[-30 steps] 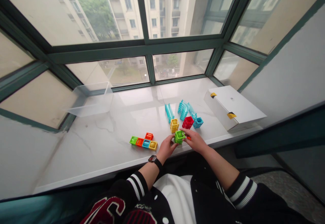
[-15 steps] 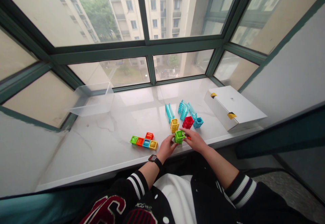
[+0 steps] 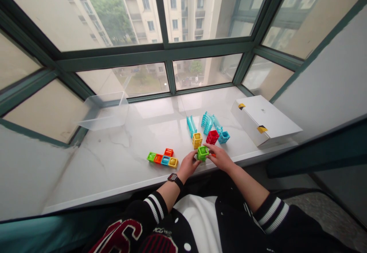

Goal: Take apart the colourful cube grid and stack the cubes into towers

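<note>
Between my two hands is a green toy block [image 3: 202,152], hollow at the top. My left hand [image 3: 189,164] grips its left side, fingers closed against it. From the right, my right hand [image 3: 220,157] has its fingers around the other side. A bit of orange, partly hidden, shows by the right fingers. Just behind stand a yellow block [image 3: 197,140], a red block [image 3: 212,137] and a blue block [image 3: 224,137]. Off to the left, several joined blocks in green, orange, blue and yellow [image 3: 172,162] lie on the white marble sill [image 3: 120,168].
Light-blue track pieces [image 3: 191,126] and a curved ribbed one [image 3: 207,123] lie behind the blocks. A clear plastic bin [image 3: 110,115] stands at the back left. At the right sits a white box [image 3: 266,119] with yellow-black tabs. Green-framed windows [image 3: 155,56] border the sill.
Almost nothing differs. Both hands stay on the green block, and the view has shifted very slightly.
</note>
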Demonstrator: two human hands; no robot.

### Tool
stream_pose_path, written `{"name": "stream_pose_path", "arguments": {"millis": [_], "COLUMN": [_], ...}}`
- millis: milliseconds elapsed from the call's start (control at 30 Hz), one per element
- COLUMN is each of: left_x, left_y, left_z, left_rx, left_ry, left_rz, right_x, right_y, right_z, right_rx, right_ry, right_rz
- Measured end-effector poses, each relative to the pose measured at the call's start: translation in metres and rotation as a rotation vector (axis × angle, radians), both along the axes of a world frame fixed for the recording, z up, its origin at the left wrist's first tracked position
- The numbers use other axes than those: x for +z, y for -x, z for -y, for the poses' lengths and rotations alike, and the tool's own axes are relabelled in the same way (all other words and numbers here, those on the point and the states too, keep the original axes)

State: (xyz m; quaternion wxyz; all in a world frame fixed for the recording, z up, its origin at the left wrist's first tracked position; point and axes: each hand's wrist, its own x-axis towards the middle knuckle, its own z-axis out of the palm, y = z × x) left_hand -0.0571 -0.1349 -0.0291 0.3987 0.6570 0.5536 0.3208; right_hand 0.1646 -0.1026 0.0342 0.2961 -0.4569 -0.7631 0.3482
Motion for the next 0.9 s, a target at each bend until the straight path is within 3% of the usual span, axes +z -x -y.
{"name": "stream_pose_path", "arguments": {"millis": [267, 400, 600, 700, 900], "left_x": [0.004, 0.013, 0.039, 0.048, 0.039], "left_y": [0.0, 0.016, 0.09, 0.131, 0.183], "left_z": [-0.001, 0.004, 0.032, 0.053, 0.088], "left_rx": [0.009, 0.061, 0.146, 0.268, 0.483], "left_ry": [0.031, 0.044, 0.036, 0.007, 0.019], "left_rz": [-0.009, 0.043, 0.141, 0.02, -0.066], "right_x": [-0.001, 0.0, -0.002, -0.002, -0.003], "right_y": [-0.001, -0.001, -0.003, -0.003, -0.003], "right_z": [0.001, 0.0, -0.002, -0.003, -0.005], "right_rx": [0.002, 0.002, 0.031, 0.039, 0.051], "right_ry": [0.017, 0.015, 0.003, -0.003, -0.031], "right_rz": [0.005, 0.028, 0.075, 0.095, 0.117]}}
